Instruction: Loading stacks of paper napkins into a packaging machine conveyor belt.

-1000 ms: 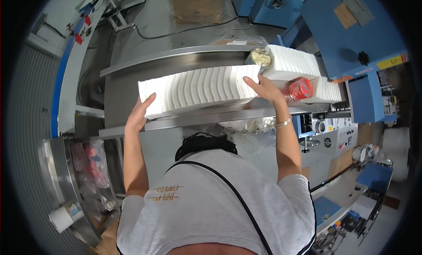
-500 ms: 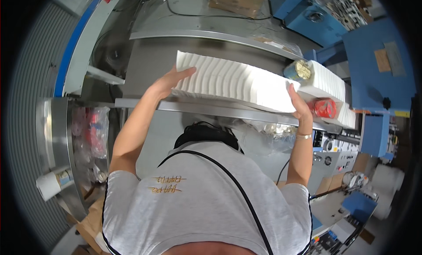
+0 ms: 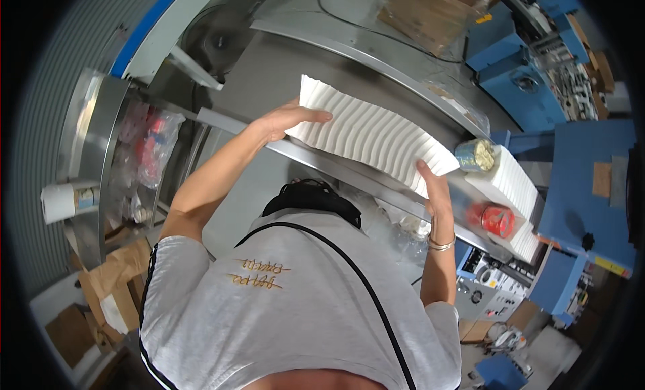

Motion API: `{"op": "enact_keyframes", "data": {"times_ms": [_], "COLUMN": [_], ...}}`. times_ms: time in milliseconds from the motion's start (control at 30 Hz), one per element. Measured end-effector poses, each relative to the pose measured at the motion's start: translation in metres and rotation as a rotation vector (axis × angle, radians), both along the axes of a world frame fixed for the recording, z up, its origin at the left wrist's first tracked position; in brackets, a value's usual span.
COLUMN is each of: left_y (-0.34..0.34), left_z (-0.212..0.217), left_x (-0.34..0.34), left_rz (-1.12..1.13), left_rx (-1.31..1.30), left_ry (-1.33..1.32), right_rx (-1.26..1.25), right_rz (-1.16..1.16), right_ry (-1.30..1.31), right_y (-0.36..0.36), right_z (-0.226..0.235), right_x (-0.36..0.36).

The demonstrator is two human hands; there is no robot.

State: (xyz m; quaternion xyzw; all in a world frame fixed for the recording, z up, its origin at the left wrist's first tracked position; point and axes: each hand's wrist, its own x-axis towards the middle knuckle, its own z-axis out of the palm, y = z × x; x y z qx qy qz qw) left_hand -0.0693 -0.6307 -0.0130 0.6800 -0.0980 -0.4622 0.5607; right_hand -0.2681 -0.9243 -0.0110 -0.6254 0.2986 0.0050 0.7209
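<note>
The left hand (image 3: pixel 279 120) and right hand (image 3: pixel 437 188) grasp opposite ends of the white stack (image 3: pixel 376 135) over the desk (image 3: pixel 269 71). Apparently a holding step; moving on likely needs even inward pressure

White ridged stack (image 3: pixel 371 130) between left grip (image 3: pixel 285 120) and right grip (image 3: pixel 437 187).

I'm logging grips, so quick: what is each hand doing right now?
Left hand: closed, holding the left end of the white ridged stack.
Right hand: closed, holding the right end of the same stack.
</note>
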Motion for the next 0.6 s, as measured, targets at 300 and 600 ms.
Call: {"op": "enact_keyframes", "data": {"times_ms": [300, 600], "left_y": [0.086, 0.343], "left_z": [0.049, 0.075], "left_x": [0.000, 0.001], "left_rz": [0.510, 0.801], "left_rx": [-0.364, -0.279], "left_ry": [-0.307, -0.366], "right_rx": [-0.218, -0.134], "right_rz": [0.145, 0.623], "right_ry": [-0.230, -0.425], "right_y": [0.037, 0.268], "right_z": [0.041, 0.059], "right_x": [0.069, 0.238]}}
